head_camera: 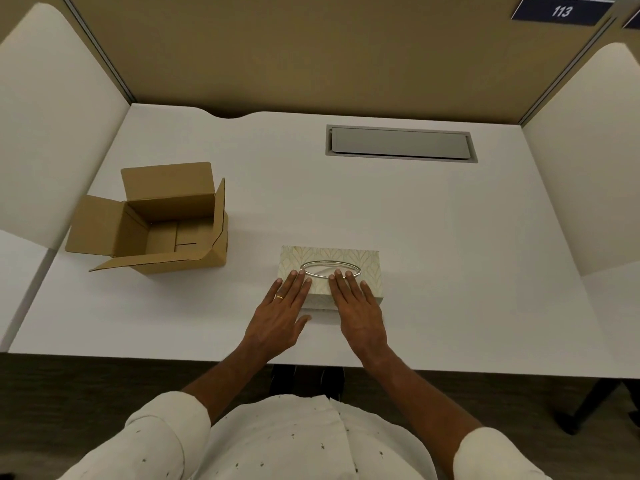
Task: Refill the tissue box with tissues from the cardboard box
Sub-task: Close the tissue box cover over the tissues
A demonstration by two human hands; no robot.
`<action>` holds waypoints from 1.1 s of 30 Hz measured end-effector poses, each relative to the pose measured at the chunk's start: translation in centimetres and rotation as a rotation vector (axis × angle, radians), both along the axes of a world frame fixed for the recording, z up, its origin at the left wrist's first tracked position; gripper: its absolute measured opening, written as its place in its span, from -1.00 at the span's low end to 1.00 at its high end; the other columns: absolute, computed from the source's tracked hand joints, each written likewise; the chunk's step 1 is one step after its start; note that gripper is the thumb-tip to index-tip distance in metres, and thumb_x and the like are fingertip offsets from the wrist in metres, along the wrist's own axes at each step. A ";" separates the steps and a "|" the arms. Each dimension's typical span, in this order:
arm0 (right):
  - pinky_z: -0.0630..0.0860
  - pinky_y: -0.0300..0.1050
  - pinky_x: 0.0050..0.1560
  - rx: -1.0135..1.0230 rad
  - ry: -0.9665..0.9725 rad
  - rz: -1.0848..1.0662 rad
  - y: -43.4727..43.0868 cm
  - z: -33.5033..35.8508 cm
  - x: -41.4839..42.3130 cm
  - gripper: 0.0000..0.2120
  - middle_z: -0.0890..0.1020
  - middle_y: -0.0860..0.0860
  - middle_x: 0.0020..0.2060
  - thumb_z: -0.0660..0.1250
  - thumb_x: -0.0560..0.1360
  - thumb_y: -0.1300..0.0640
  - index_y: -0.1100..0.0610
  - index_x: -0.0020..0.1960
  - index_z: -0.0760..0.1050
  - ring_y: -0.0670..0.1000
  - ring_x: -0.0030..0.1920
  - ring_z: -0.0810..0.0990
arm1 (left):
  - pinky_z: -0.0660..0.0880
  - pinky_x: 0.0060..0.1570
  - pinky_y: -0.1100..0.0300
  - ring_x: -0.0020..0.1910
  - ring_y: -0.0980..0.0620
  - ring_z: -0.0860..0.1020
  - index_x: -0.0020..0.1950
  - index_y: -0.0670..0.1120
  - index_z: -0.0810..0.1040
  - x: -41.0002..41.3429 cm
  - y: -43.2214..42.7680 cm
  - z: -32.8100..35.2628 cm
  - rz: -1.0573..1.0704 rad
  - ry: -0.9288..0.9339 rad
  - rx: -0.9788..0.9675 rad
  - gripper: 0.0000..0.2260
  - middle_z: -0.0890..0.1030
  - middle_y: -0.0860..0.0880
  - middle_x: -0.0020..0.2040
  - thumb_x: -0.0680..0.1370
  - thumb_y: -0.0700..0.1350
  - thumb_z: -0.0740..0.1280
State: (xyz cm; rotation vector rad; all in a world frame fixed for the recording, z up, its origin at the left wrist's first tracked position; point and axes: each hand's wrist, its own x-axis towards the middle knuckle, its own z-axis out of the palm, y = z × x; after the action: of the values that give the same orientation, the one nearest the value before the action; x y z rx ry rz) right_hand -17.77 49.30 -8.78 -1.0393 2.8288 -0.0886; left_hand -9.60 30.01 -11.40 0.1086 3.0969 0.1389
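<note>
A pale patterned tissue box (330, 258) with an oval slot in its top lies on the white desk (450, 254), near the front edge. My left hand (282, 311) rests flat on the box's near left part, fingers spread, a ring on one finger. My right hand (358, 310) lies flat on its near right part, fingertips at the slot's rim. Neither hand grips anything. To the left stands a brown cardboard box (166, 223) with its flaps open; its visible inside shows only bare cardboard.
A grey cable hatch (400, 143) is set into the desk at the back right. White side panels (52, 133) and a tan back wall enclose the desk. A dark sign reading 113 (561, 10) hangs at the top right.
</note>
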 end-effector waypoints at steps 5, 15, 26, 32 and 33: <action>0.43 0.19 0.43 -0.014 -0.018 0.021 0.4 -0.1 0.0 -0.20 0.37 0.17 0.52 0.45 0.35 0.48 0.22 0.55 0.31 0.18 0.53 0.34 | 0.17 0.56 -0.10 0.63 -0.12 0.06 0.63 -0.17 0.09 0.2 0.1 0.1 0.000 -0.001 0.007 -0.33 0.10 -0.18 0.64 0.65 0.17 0.17; 0.51 0.19 0.35 -0.063 -0.031 0.058 1.0 -0.4 0.4 -0.19 0.43 0.19 0.48 0.47 0.30 0.52 0.25 0.51 0.38 0.19 0.48 0.42 | 0.16 0.56 -0.08 0.62 -0.14 0.08 0.62 -0.18 0.12 1.1 0.3 -0.2 -0.014 -0.029 -0.027 -0.35 0.11 -0.19 0.63 0.65 0.14 0.20; 0.27 0.23 0.52 -0.093 -0.029 0.084 1.7 -1.6 1.2 -0.24 0.18 0.20 0.60 0.33 0.47 0.46 0.24 0.61 0.14 0.20 0.60 0.14 | 0.14 0.56 -0.10 0.62 -0.15 0.05 0.63 -0.18 0.08 1.4 0.9 0.1 0.011 -0.110 -0.017 -0.30 0.06 -0.19 0.64 0.63 0.17 0.22; 0.27 0.24 0.52 -0.063 -0.019 0.057 1.1 -1.5 0.7 -0.42 0.25 0.17 0.58 0.28 0.65 0.15 0.22 0.60 0.17 0.17 0.58 0.22 | 0.27 0.51 -0.10 0.59 -0.15 0.20 0.61 -0.17 0.18 -0.8 1.6 1.7 0.075 -0.069 0.023 -0.33 0.21 -0.18 0.61 0.63 0.18 0.22; 0.26 0.25 0.52 -0.058 -0.003 0.057 1.1 -1.4 0.4 -0.41 0.27 0.18 0.58 0.28 0.65 0.15 0.22 0.60 0.17 0.17 0.58 0.23 | 0.21 0.55 -0.11 0.62 -0.14 0.12 0.62 -0.17 0.12 -1.3 1.5 1.8 0.052 -0.072 0.007 -0.32 0.14 -0.16 0.63 0.64 0.19 0.19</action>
State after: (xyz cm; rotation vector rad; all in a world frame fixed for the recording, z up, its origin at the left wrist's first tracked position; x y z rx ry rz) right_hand -17.33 50.39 -10.17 -1.1297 2.8066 -0.1672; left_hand -10.87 31.53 -9.56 0.0228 3.0290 0.1514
